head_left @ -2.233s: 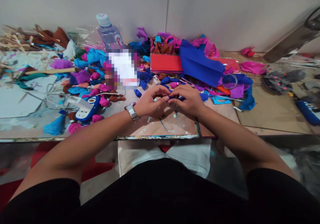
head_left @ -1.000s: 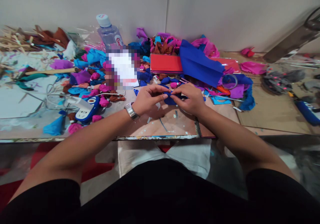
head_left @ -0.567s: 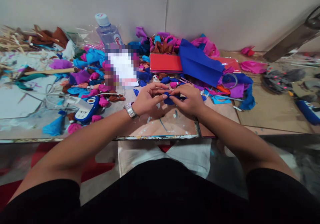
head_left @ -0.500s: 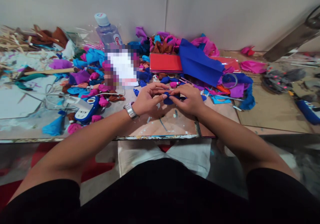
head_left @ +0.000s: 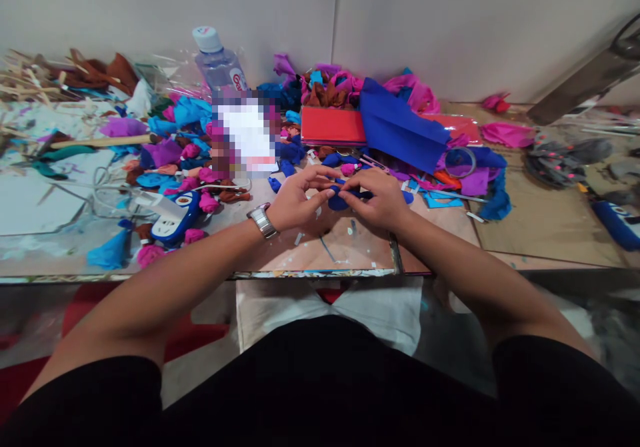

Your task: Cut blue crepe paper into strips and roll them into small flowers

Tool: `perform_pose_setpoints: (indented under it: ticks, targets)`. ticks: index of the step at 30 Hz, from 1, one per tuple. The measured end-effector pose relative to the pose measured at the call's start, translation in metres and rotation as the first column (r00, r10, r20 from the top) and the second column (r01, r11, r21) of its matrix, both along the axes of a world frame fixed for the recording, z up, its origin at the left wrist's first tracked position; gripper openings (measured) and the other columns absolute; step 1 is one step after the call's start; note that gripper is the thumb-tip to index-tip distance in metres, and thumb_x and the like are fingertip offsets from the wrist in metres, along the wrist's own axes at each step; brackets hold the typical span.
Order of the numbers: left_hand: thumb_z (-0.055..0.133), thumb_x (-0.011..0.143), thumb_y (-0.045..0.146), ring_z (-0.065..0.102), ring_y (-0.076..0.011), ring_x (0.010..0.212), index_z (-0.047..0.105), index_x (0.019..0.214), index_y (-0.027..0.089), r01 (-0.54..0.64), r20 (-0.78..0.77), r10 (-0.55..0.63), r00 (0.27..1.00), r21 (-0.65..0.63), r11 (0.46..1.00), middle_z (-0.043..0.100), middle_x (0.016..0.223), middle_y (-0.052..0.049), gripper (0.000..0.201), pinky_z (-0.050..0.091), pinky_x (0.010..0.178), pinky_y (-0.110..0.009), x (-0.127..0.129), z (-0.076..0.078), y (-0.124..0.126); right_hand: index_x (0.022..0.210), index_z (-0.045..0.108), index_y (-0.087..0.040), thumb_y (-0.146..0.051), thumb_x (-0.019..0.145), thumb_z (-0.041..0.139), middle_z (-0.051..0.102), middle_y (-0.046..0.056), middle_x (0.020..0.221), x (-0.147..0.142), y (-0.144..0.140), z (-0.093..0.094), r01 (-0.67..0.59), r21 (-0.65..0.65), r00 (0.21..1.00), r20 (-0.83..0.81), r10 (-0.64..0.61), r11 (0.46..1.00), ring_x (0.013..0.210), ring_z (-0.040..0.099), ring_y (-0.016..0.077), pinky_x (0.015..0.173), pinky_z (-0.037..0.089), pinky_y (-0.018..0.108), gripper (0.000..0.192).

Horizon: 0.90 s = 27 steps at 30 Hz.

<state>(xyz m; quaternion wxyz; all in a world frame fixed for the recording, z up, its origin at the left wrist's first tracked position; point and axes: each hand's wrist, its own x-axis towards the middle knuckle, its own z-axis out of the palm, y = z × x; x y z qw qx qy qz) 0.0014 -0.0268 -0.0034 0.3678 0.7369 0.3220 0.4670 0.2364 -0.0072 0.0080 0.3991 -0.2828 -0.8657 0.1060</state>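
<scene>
Dark blue crepe piece (head_left: 341, 198) pinched between both hands, just above the table (head_left: 310, 254). Left hand (head_left: 295, 202) fingertips closed on its left end, right hand (head_left: 377, 199) curled over the right end, thumbs nearly touching. Beyond the grip: blue folded sheet (head_left: 397, 126) and red sheet (head_left: 332, 126). Left of the grip: pink paper buds (head_left: 207, 202), watch (head_left: 263, 221) on left wrist. Tape roll (head_left: 459, 162) to the right.
</scene>
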Motion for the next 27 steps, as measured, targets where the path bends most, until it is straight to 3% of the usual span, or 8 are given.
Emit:
perform_pose_setpoints:
  ticks: [12, 19, 27]
  targets:
    - [0.071, 0.099, 0.042, 0.076, -0.0235, 0.114, 0.067, 0.136, 0.021, -0.001, -0.042, 0.003, 0.999, 0.027, 1.000, 0.073, 0.137, -0.013, 0.043, 0.064, 0.104, -0.041, 0.0056, 0.0005, -0.0062, 0.097, 0.073, -0.023, -0.037, 0.098, 0.072, 0.079, 0.005, 0.094, -0.0004, -0.0002, -0.0013, 0.001, -0.039, 1.000, 0.007, 0.000, 0.999, 0.089, 0.072, 0.0242, 0.085, 0.051, 0.040, 0.015]
    - [0.058, 0.106, 0.035, 0.072, -0.0240, 0.125, 0.055, 0.151, 0.023, 0.032, -0.120, -0.015, 0.993, 0.139, 0.990, 0.067, 0.147, -0.013, 0.047, 0.059, 0.110, -0.042, 0.0031, 0.0004, -0.0043, 0.128, 0.075, -0.031, -0.034, 0.104, 0.063, 0.072, 0.007, 0.108, -0.0013, 0.0008, -0.0013, -0.102, -0.041, 0.995, 0.013, 0.102, 0.994, 0.103, 0.067, 0.0242, 0.091, 0.056, 0.042, 0.027]
    - [0.063, 0.104, 0.041, 0.075, -0.0236, 0.117, 0.054, 0.152, 0.023, 0.048, -0.067, -0.043, 0.997, 0.075, 0.996, 0.069, 0.142, -0.014, 0.052, 0.060, 0.104, -0.039, 0.0035, -0.0019, -0.0032, 0.120, 0.076, -0.028, -0.033, 0.103, 0.065, 0.069, 0.008, 0.115, -0.0015, 0.0024, -0.0035, -0.133, -0.016, 0.991, -0.021, 0.132, 0.991, 0.111, 0.067, 0.0261, 0.097, 0.057, 0.045, 0.021]
